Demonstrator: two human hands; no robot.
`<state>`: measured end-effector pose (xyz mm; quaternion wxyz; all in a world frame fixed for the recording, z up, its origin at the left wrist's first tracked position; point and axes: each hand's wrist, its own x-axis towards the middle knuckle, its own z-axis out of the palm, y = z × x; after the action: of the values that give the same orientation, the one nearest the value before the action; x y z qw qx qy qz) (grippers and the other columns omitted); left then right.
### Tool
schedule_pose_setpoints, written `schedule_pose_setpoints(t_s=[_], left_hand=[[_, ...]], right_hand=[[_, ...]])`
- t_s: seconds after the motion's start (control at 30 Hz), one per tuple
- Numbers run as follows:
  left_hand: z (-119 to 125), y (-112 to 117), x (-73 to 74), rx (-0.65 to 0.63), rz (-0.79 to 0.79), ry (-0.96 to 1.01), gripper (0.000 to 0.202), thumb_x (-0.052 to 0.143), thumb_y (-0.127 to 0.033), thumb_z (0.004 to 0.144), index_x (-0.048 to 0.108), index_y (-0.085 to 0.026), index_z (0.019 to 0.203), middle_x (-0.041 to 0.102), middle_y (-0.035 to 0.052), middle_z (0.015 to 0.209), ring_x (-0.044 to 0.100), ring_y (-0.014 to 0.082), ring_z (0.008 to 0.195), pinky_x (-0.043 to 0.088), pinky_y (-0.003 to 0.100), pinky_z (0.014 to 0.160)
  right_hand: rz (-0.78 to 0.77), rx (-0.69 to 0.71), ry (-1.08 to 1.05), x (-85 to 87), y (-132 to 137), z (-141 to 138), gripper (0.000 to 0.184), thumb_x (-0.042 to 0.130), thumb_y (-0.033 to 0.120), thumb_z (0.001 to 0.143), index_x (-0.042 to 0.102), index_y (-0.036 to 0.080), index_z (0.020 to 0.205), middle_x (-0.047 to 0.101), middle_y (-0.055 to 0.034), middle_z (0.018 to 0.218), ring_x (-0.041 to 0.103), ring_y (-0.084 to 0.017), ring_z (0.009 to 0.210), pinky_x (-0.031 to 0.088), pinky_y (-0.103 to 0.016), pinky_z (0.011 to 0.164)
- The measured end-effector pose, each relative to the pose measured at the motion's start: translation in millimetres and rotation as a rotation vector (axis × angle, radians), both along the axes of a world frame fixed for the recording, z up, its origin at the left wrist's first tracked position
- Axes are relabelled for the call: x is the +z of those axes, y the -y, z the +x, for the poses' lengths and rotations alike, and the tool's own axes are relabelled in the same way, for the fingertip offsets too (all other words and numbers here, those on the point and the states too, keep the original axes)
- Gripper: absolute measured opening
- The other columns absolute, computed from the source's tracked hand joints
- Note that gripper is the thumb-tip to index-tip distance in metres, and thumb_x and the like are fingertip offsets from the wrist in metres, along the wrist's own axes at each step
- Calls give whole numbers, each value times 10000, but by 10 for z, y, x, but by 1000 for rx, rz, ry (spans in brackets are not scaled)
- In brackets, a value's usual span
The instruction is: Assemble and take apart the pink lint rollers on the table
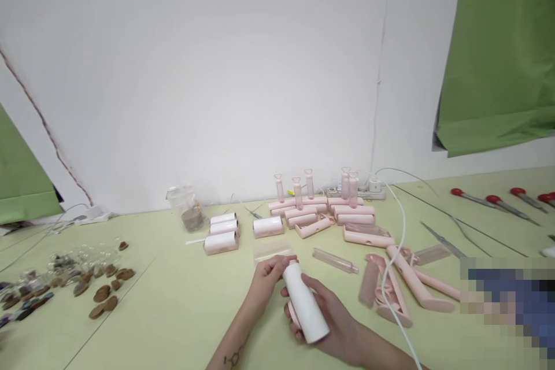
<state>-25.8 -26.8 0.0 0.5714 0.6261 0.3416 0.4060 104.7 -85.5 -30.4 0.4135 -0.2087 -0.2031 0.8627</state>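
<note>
My right hand (333, 315) grips a white lint roller (304, 302) with a pink end, holding it tilted above the pale green table (173, 312). My left hand (266, 277) pinches the roller's upper end with fingers closed around it. Just beyond my left hand lies a clear plastic cover (271, 252). A clear tube (335, 259) lies to the right of it.
Pink roller handles and cases (390, 277) lie scattered right of my hands; white rolls (223, 233) and upright pink handles (303, 188) stand near the wall. A white cable (401, 254) crosses the table. Brown pieces and small glass bulbs (87, 277) lie left. Red-handled tools (494, 202) lie far right.
</note>
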Motion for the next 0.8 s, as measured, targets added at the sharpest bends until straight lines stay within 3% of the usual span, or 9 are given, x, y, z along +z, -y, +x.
schedule_pose_setpoints(t_s=[0.2, 0.33, 0.47, 0.53, 0.63, 0.73, 0.8], left_hand=[[32, 63, 3, 34, 112, -111, 422, 416, -469, 798, 654, -154, 946, 649, 63, 841, 553, 169, 676, 452, 284, 661], [2, 116, 1, 7, 346, -198, 354, 429, -404, 808, 624, -192, 1014, 614, 72, 956, 543, 204, 869, 437, 298, 764], [13, 136, -32, -34, 345, -154, 330, 528, -330, 763, 583, -227, 1071, 589, 59, 1010, 531, 203, 923, 434, 288, 795], [13, 113, -31, 27, 324, -87, 300, 537, -323, 759, 604, -226, 1035, 587, 58, 1003, 533, 198, 920, 439, 274, 784], [-15, 50, -10, 239, 340, 33, 302, 573, -327, 736, 611, -234, 1021, 566, 49, 1051, 503, 196, 987, 426, 250, 799], [-35, -2, -12, 432, 231, 149, 365, 584, -372, 721, 584, -232, 1058, 545, 41, 1101, 486, 202, 1020, 435, 246, 782], [-19, -12, -37, 478, 153, 184, 395, 576, -394, 722, 565, -224, 1080, 543, 43, 1101, 493, 204, 1010, 442, 259, 781]], right_hand=[[162, -107, 42, -53, -1, -27, 421, 365, 491, 825, 568, 128, 891, 551, -26, 598, 523, -129, 521, 351, -232, 526], [200, -180, 82, -65, 7, -41, 410, 372, 496, 822, 567, 135, 819, 552, -28, 562, 502, -123, 488, 335, -233, 511], [205, -226, 97, -19, 11, -38, 371, 424, 481, 807, 567, 141, 768, 562, -28, 567, 501, -123, 491, 352, -238, 513], [154, -252, 71, 4, -24, -13, 375, 445, 486, 793, 579, 136, 796, 578, -40, 623, 527, -138, 553, 383, -250, 551], [98, -377, 56, 20, -123, 59, 323, 496, 449, 767, 590, 150, 843, 597, -49, 738, 551, -168, 698, 422, -272, 638], [182, -556, 135, 24, -209, 134, 179, 605, 312, 712, 595, 181, 833, 578, -11, 731, 535, -155, 751, 423, -238, 670], [210, -608, 170, 27, -226, 155, 182, 630, 293, 696, 593, 192, 843, 575, -3, 746, 532, -151, 779, 419, -231, 688]])
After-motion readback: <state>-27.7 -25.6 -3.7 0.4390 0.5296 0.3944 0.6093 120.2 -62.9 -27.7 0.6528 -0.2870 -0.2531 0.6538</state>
